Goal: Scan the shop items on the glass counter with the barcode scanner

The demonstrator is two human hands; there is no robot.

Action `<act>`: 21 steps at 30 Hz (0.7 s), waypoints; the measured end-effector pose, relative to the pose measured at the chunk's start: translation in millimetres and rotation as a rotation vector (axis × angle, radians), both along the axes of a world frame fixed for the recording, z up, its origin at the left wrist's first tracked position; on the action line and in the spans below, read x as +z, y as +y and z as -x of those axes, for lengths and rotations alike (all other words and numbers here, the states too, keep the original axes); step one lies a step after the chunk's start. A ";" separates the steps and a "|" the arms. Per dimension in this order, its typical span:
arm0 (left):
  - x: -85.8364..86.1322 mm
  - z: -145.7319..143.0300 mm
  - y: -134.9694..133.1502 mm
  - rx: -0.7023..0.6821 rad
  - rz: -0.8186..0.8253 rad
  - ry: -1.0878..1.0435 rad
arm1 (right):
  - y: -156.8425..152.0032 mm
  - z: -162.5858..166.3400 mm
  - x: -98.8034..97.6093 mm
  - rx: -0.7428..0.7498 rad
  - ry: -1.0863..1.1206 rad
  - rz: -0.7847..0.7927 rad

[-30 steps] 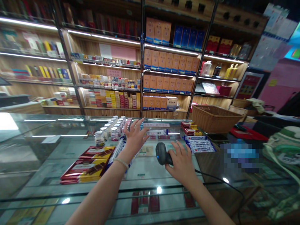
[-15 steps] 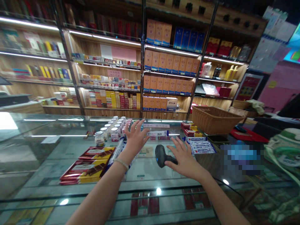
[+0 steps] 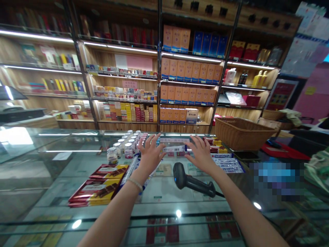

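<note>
My left hand (image 3: 150, 152) hovers with spread fingers near the left end of a white and blue wrapped snack bar (image 3: 175, 149). At that bar's right end is my right hand (image 3: 202, 152), fingers apart; whether either hand touches it I cannot tell. A black barcode scanner (image 3: 191, 180) lies on the glass counter (image 3: 164, 202) below my right hand. Left of my left wrist are chocolate bars (image 3: 102, 183) in red and yellow wrappers, beside more blue and white bars (image 3: 131, 168). Several small jars with white lids (image 3: 128, 149) stand behind them.
To the right, blue and white bars (image 3: 227, 164) lie in a row, with red and yellow packs (image 3: 217, 144) behind. A wicker basket (image 3: 244, 133) stands at the back right. Shelves with orange boxes (image 3: 189, 95) line the wall.
My right hand has moved away from the scanner, forward to the snack bar's right end. The scanner now lies uncovered on the glass. The view has shifted slightly.
</note>
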State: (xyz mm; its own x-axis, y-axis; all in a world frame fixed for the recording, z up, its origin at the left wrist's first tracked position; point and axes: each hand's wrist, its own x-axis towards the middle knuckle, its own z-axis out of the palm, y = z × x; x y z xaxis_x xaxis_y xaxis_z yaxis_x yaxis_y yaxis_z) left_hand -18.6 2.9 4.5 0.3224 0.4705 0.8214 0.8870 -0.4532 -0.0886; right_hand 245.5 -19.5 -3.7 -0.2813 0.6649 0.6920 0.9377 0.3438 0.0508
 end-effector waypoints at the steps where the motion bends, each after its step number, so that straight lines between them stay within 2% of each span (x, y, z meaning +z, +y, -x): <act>1: -0.2 0.1 0.4 -0.001 -0.001 0.000 | 2.5 2.1 3.1 0.016 -0.016 -0.018; 4: -0.1 0.0 0.4 0.000 -0.007 -0.003 | 8.8 10.0 8.0 0.064 -0.062 -0.060; 8: 1.1 -0.1 -1.9 0.006 0.009 0.007 | 12.2 18.6 2.0 0.106 -0.054 -0.100; 13: -0.2 -3.1 -4.2 -0.014 0.004 0.028 | 9.0 20.3 -8.9 0.075 0.013 -0.124; 21: -1.0 -11.8 -9.2 -0.038 -0.020 0.071 | 4.5 17.7 -10.1 0.068 0.016 -0.109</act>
